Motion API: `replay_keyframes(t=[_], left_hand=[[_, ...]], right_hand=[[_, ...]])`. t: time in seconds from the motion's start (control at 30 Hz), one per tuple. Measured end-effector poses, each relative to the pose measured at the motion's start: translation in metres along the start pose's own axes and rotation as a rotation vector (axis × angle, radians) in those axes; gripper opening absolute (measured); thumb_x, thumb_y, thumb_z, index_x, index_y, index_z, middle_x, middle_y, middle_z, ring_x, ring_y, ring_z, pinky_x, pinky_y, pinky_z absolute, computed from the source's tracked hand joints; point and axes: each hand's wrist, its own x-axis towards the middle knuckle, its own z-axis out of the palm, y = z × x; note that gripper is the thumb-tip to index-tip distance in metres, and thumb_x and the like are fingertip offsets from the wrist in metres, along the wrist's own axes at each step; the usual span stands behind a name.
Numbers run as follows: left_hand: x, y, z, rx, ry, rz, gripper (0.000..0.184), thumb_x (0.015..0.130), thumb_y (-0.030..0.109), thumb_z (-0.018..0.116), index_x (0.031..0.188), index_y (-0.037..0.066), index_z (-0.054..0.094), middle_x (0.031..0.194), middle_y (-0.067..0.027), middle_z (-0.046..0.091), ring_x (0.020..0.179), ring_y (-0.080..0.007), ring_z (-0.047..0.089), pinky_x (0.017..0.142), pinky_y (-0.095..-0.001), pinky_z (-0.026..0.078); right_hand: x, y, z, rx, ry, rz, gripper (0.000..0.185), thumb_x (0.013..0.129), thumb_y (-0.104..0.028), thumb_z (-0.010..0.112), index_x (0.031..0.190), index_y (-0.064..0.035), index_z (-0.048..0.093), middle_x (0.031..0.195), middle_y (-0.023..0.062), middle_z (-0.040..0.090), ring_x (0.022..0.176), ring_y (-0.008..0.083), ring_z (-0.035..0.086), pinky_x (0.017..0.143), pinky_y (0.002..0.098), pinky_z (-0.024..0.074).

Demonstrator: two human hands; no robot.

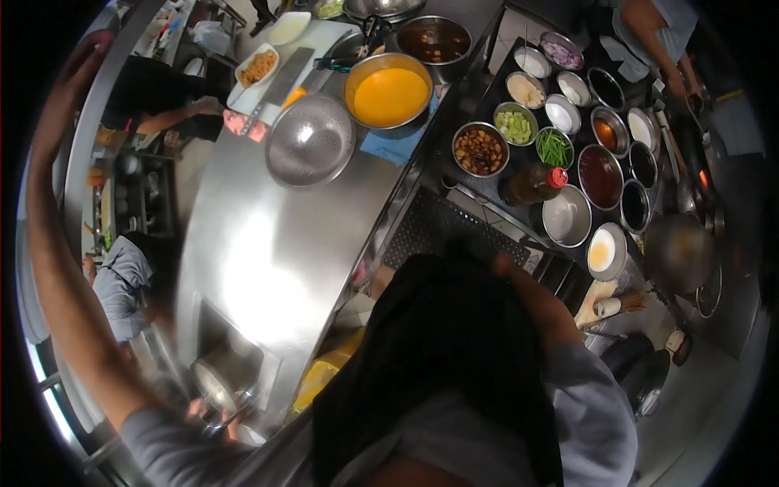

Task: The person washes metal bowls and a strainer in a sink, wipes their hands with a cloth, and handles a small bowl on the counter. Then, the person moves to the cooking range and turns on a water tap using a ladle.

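Observation:
My left arm reaches up along the left edge of the view, and my left hand is at the top left beside a curved metal shelf edge. Its fingers are blurred, so a hold cannot be made out. Low in front of my body, my right hand shows only in part beside the dark apron, its fingers hidden. An empty steel bowl rests on the steel counter, next to a pot of orange liquid.
Several bowls of ingredients, a red-capped bottle and a dark wok stand at the right. A knife lies on a white board. Co-workers' arms show top right and at left. A sink is lower left.

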Motion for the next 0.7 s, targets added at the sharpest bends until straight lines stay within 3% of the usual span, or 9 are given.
replay_keyframes(t=[0.13, 0.3, 0.5, 0.6, 0.7], left_hand=[[0.005, -0.007, 0.0, 0.006, 0.029, -0.08, 0.054, 0.095, 0.05, 0.051, 0.134, 0.014, 0.055, 0.122, -0.0093, 0.061, 0.106, -0.017, 0.06, 0.09, -0.0285, 0.044], [0.004, -0.004, 0.002, 0.028, 0.115, 0.047, 0.051, 0.096, 0.047, 0.052, 0.133, 0.013, 0.055, 0.117, -0.0085, 0.062, 0.102, -0.0156, 0.06, 0.089, -0.0273, 0.044], [0.001, 0.01, 0.0, -0.02, -0.042, -0.097, 0.049, 0.098, 0.045, 0.048, 0.135, 0.013, 0.054, 0.119, -0.01, 0.061, 0.109, -0.0176, 0.058, 0.094, -0.0286, 0.043], [0.004, -0.003, 0.003, 0.07, 0.02, -0.055, 0.049, 0.1, 0.044, 0.044, 0.141, 0.016, 0.046, 0.13, -0.0129, 0.057, 0.116, -0.0238, 0.059, 0.096, -0.0363, 0.047], [0.01, -0.021, 0.004, -0.006, -0.024, -0.038, 0.046, 0.1, 0.041, 0.046, 0.137, 0.014, 0.05, 0.126, -0.0114, 0.058, 0.115, -0.0214, 0.057, 0.096, -0.0337, 0.046]], right_hand=[[0.002, 0.003, 0.004, 0.005, -0.004, 0.007, 0.037, 0.092, -0.034, 0.046, 0.111, -0.0111, 0.067, 0.104, 0.0191, 0.068, 0.095, 0.0355, 0.065, 0.085, 0.0456, 0.0513], [0.0, 0.003, 0.003, 0.01, 0.013, -0.001, 0.035, 0.091, -0.031, 0.047, 0.11, -0.0094, 0.067, 0.106, 0.0204, 0.067, 0.097, 0.0361, 0.065, 0.086, 0.044, 0.051], [0.02, 0.031, 0.035, -0.021, 0.081, -0.087, 0.031, 0.087, -0.024, 0.049, 0.105, -0.0068, 0.068, 0.106, 0.0195, 0.067, 0.095, 0.0357, 0.066, 0.083, 0.0452, 0.0518], [0.035, 0.051, 0.057, -0.129, 0.099, -0.15, 0.03, 0.087, -0.024, 0.049, 0.101, -0.007, 0.069, 0.104, 0.0197, 0.067, 0.093, 0.0356, 0.066, 0.082, 0.0459, 0.0522], [0.011, 0.02, 0.029, 0.038, 0.084, 0.004, 0.034, 0.089, -0.03, 0.05, 0.095, -0.0046, 0.071, 0.103, 0.0212, 0.066, 0.095, 0.0364, 0.065, 0.088, 0.0456, 0.0506]])
